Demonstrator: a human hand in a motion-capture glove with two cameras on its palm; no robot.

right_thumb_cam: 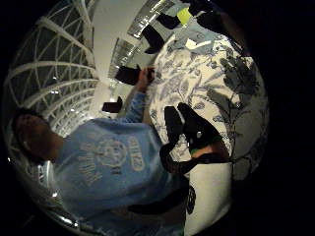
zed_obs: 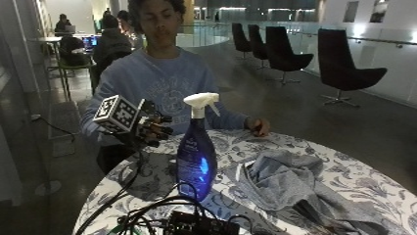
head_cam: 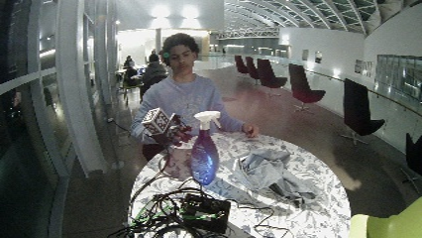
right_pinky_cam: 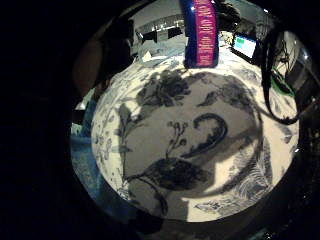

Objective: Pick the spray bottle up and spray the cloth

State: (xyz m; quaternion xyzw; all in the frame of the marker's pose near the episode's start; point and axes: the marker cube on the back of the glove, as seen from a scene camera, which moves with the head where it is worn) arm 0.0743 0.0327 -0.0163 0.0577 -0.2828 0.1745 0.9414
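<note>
Though tall and likely top-steady only when upright, the spray bottle [zed_obs: 196, 154] stands on the patterned surface [zed_obs: 365, 183], rigid blue plastic, probably liquid-heavy, best taken at the neck under its white trigger. Beside it lies the cloth [zed_obs: 287, 183], soft, crumpled. The gloved right hand [zed_obs: 151, 128] hovers near the bottle, holding nothing; finger spread cannot be told.

From my remote seat I see a round table with a white, blue-flowered tablecloth [zed_obs: 365, 181]. At its near edge lies a black electronics box [zed_obs: 196, 225] amid a tangle of black cables [zed_obs: 140, 215]. Behind the table, 4 dark swivel chairs [zed_obs: 348, 71] stand in a row along a glass railing [zed_obs: 391, 41]. Farther back on the other side, seated people [zed_obs: 110, 41] gather around a lit laptop screen [zed_obs: 88, 41]. A thick white pillar [head_cam: 76, 89] stands beside the table in the wide outside view.
</note>
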